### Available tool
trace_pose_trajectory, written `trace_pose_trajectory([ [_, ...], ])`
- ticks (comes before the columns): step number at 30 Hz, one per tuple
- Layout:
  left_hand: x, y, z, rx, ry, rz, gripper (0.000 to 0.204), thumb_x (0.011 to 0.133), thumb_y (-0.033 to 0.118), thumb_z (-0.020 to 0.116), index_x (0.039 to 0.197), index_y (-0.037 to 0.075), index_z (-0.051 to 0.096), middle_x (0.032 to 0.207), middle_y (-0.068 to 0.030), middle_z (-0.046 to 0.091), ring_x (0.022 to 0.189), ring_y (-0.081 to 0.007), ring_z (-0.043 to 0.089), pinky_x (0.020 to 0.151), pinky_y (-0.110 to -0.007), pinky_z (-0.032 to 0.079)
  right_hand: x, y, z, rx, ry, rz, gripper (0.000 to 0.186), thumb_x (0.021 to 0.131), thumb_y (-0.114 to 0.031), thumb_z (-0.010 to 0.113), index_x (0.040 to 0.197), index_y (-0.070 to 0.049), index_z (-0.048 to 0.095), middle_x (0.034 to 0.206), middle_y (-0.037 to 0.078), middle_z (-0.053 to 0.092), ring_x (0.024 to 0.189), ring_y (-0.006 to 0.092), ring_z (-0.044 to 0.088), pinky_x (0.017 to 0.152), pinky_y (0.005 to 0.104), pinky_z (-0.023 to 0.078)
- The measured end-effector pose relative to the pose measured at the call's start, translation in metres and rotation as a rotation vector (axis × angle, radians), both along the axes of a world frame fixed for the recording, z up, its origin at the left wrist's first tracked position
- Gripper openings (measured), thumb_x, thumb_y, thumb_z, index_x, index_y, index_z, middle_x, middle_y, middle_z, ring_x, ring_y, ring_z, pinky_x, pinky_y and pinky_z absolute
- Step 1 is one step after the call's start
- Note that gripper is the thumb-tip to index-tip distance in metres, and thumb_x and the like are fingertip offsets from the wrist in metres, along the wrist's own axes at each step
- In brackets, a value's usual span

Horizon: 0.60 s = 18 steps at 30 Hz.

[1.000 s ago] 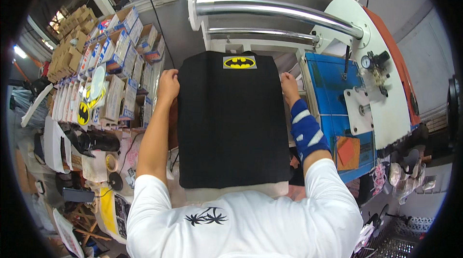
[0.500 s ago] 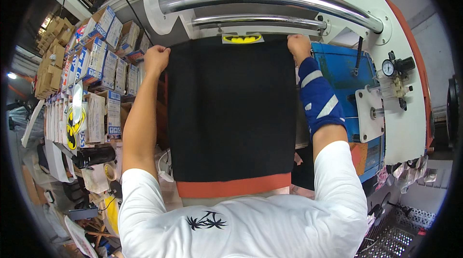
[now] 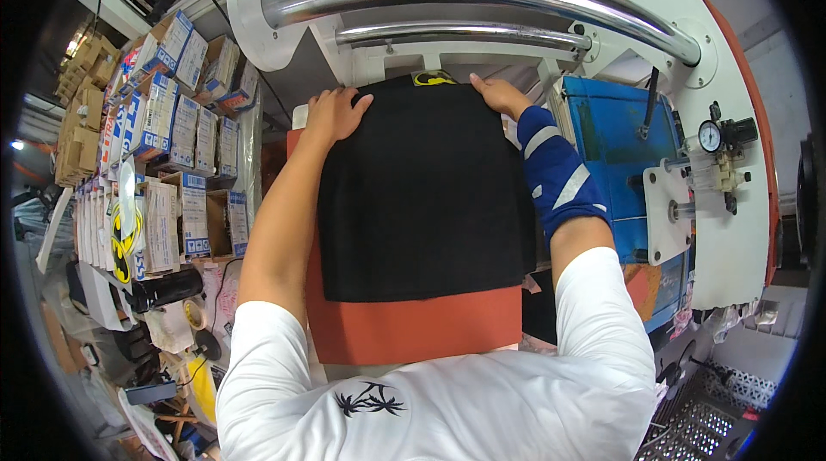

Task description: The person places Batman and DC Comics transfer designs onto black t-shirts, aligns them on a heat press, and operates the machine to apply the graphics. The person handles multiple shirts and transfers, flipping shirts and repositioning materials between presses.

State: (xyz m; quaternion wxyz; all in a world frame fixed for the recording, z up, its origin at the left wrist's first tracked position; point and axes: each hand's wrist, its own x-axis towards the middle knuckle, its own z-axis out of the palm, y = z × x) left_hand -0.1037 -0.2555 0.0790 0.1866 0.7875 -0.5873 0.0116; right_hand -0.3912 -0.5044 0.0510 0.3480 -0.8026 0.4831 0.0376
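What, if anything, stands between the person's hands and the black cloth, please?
Nothing visible does: the left hand rests on the black cloth at its far left corner, and the right hand appears to touch its far right corner.

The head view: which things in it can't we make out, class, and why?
All in the head view:
- Orange mat: middle hidden under the black cloth.
- Gauge: reading too small to make out.
- White shirt: cut off by the lower edge.
- Right hand: some fingers hidden by the hand itself, so its grip is unclear.
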Motion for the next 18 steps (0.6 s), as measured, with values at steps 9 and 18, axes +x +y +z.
trace_pose_trajectory([
  [9,-0.104,0.050,0.064,-0.097,0.042,-0.336,0.015,0.086,0.016,0.064,0.087,0.005,0.075,0.092,-0.0170,0.068,0.087,-0.0371,0.066,0.077,-0.051,0.053,-0.036,0.046,0.004,0.606,-0.535,-0.582,0.039,0.103,-0.046,0.059,0.118,-0.012,0.069,0.106,0.005,0.068,0.083,0.0200,0.061,0.073,0.0419,0.049],
  [18,-0.385,0.095,0.072,0.486,-0.173,-0.626,0.026,0.089,0.025,0.065,0.104,0.007,0.077,0.104,-0.0095,0.059,0.096,-0.0276,0.057,0.073,-0.046,0.043,-0.035,0.013,-0.010,-0.054,-0.384,-0.368,0.021,0.091,-0.022,0.069,0.099,-0.006,0.080,0.097,0.014,0.078,0.092,0.0288,0.073,0.085,0.0380,0.055],
])
